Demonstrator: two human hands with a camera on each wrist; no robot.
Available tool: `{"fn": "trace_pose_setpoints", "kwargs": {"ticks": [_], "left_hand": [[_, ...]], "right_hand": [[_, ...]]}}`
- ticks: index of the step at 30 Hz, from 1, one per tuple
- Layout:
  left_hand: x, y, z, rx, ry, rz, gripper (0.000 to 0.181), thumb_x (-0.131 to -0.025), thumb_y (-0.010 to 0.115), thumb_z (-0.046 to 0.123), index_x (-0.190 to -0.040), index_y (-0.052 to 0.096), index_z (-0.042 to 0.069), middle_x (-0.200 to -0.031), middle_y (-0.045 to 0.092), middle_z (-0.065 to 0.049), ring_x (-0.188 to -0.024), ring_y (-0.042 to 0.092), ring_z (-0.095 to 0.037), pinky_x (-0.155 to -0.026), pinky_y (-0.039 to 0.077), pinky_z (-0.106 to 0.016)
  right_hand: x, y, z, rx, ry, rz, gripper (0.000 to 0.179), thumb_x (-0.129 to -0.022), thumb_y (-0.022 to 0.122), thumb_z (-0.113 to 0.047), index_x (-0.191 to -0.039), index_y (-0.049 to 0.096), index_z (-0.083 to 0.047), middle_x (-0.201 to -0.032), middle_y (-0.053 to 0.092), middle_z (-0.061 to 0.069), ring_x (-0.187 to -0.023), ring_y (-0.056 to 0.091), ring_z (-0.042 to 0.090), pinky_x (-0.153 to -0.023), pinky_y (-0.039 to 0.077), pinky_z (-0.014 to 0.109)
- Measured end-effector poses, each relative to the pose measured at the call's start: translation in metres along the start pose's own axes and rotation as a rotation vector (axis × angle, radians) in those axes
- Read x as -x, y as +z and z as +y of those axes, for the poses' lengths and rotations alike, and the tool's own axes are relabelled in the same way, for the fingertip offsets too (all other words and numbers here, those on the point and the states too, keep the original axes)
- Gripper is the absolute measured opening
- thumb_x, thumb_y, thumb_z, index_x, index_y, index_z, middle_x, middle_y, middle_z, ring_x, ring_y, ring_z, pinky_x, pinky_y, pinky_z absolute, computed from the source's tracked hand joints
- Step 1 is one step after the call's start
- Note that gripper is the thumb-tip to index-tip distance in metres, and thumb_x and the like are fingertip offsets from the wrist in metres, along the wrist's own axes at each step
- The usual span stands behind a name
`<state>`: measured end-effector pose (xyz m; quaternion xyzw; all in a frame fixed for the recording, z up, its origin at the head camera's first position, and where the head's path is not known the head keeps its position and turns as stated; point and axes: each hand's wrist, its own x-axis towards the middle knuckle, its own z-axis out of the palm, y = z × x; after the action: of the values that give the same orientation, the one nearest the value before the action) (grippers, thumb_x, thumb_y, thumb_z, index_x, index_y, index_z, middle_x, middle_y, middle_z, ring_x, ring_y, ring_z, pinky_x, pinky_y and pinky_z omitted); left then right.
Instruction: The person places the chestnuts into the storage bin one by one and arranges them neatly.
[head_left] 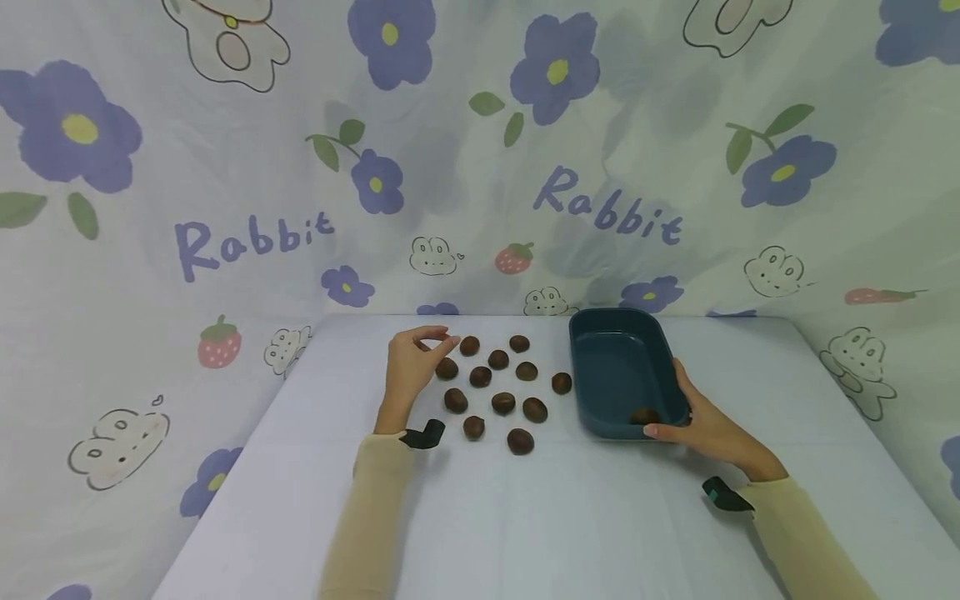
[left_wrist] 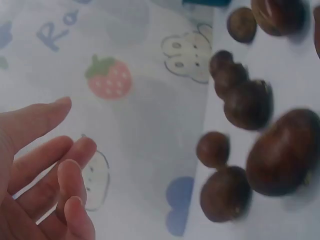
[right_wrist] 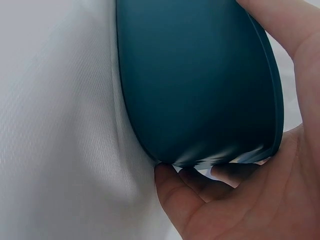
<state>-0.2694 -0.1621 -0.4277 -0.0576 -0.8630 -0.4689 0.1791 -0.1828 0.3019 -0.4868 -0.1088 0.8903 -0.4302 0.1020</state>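
Several brown chestnuts point(head_left: 503, 403) lie scattered over the white table, left of a dark teal rectangular dish point(head_left: 617, 367). My left hand point(head_left: 411, 367) hovers beside the far left chestnuts point(head_left: 447, 368). In the left wrist view, its loosely bent fingers point(left_wrist: 70, 175) and thumb stand apart with nothing between them. My right hand point(head_left: 712, 433) grips the dish at its near right corner, thumb over the rim and fingers along the outer side. One chestnut point(head_left: 643, 416) is inside the dish at the near end, partly hidden by the wall.
The white tabletop point(head_left: 480, 525) extends toward me in front of the chestnuts. Behind it hangs a patterned cloth point(head_left: 465, 183) with flowers and rabbits. Each wrist carries a small black camera point(head_left: 426, 435). One chestnut point(head_left: 562, 383) lies close to the dish's left side.
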Motion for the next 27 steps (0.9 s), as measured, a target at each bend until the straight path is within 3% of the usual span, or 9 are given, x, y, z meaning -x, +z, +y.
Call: {"fn": "trace_pose_setpoints", "kwargs": {"ticks": [4, 6, 8, 11, 13, 15, 22, 27], "left_hand": [[-0.003, -0.001, -0.018, -0.022, -0.05, 0.028, 0.033, -0.086, 0.085, 0.033, -0.108, 0.081, 0.01, -0.1, 0.081, -0.009, -0.064, 0.054, -0.011, -0.055, 0.041, -0.021], [-0.004, 0.0, -0.025, -0.028, -0.083, 0.026, 0.034, -0.085, 0.085, 0.034, -0.109, 0.081, 0.01, -0.101, 0.081, -0.01, -0.063, 0.052, -0.016, -0.055, 0.04, -0.024], [-0.004, 0.0, -0.03, -0.042, -0.124, 0.017, 0.037, -0.086, 0.085, 0.035, -0.111, 0.08, 0.009, -0.103, 0.08, -0.011, -0.073, 0.057, -0.021, -0.063, 0.044, -0.028], [-0.004, -0.001, -0.036, -0.058, -0.193, -0.003, 0.042, -0.087, 0.083, 0.036, -0.116, 0.078, 0.007, -0.107, 0.079, -0.014, -0.101, 0.066, -0.03, -0.083, 0.051, -0.039], [-0.004, -0.001, -0.04, -0.076, -0.227, -0.021, 0.045, -0.088, 0.082, 0.037, -0.119, 0.077, 0.006, -0.109, 0.079, -0.015, -0.123, 0.063, -0.032, -0.097, 0.05, -0.047], [-0.004, -0.001, -0.043, -0.101, -0.256, -0.04, 0.047, -0.088, 0.081, 0.038, -0.122, 0.076, 0.006, -0.111, 0.079, -0.015, -0.129, 0.061, -0.034, -0.101, 0.049, -0.05], [-0.003, 0.002, -0.049, -0.198, -0.363, -0.078, 0.052, -0.085, 0.081, 0.047, -0.122, 0.076, 0.011, -0.111, 0.079, -0.009, -0.108, 0.07, -0.032, -0.087, 0.053, -0.046], [-0.001, 0.007, -0.049, -0.246, -0.407, -0.11, 0.053, -0.084, 0.083, 0.05, -0.121, 0.076, 0.012, -0.112, 0.079, -0.007, -0.106, 0.072, -0.03, -0.086, 0.054, -0.046]], "right_hand": [[0.0, -0.001, -0.001, 0.003, -0.001, 0.0, 0.128, -0.09, 0.08, -0.036, -0.161, -0.026, -0.025, -0.173, -0.019, 0.018, -0.155, 0.0, 0.059, -0.11, 0.016, 0.084], [0.0, -0.001, -0.002, 0.003, 0.002, -0.002, 0.128, -0.09, 0.08, -0.036, -0.162, -0.026, -0.024, -0.172, -0.019, 0.018, -0.155, 0.0, 0.06, -0.109, 0.017, 0.085], [0.001, -0.001, -0.002, 0.002, 0.005, -0.003, 0.128, -0.09, 0.08, -0.035, -0.161, -0.026, -0.024, -0.172, -0.019, 0.019, -0.155, 0.001, 0.06, -0.109, 0.018, 0.085], [0.001, -0.001, -0.003, 0.004, 0.009, -0.004, 0.128, -0.09, 0.08, -0.036, -0.161, -0.026, -0.024, -0.172, -0.019, 0.019, -0.154, 0.001, 0.061, -0.109, 0.018, 0.085], [0.001, -0.001, -0.003, 0.007, 0.009, -0.002, 0.128, -0.09, 0.08, -0.036, -0.161, -0.027, -0.025, -0.172, -0.018, 0.02, -0.154, 0.001, 0.061, -0.109, 0.018, 0.085], [0.001, -0.001, -0.003, 0.01, 0.008, 0.001, 0.129, -0.089, 0.08, -0.036, -0.161, -0.026, -0.025, -0.172, -0.017, 0.02, -0.154, 0.002, 0.061, -0.109, 0.017, 0.085], [0.0, 0.0, -0.004, 0.016, 0.02, 0.003, 0.129, -0.089, 0.08, -0.037, -0.162, -0.025, -0.022, -0.173, -0.017, 0.02, -0.155, 0.002, 0.06, -0.109, 0.016, 0.085], [0.0, 0.0, -0.004, 0.015, 0.022, 0.003, 0.129, -0.089, 0.08, -0.037, -0.162, -0.024, -0.022, -0.173, -0.016, 0.02, -0.155, 0.003, 0.06, -0.109, 0.017, 0.085]]}}
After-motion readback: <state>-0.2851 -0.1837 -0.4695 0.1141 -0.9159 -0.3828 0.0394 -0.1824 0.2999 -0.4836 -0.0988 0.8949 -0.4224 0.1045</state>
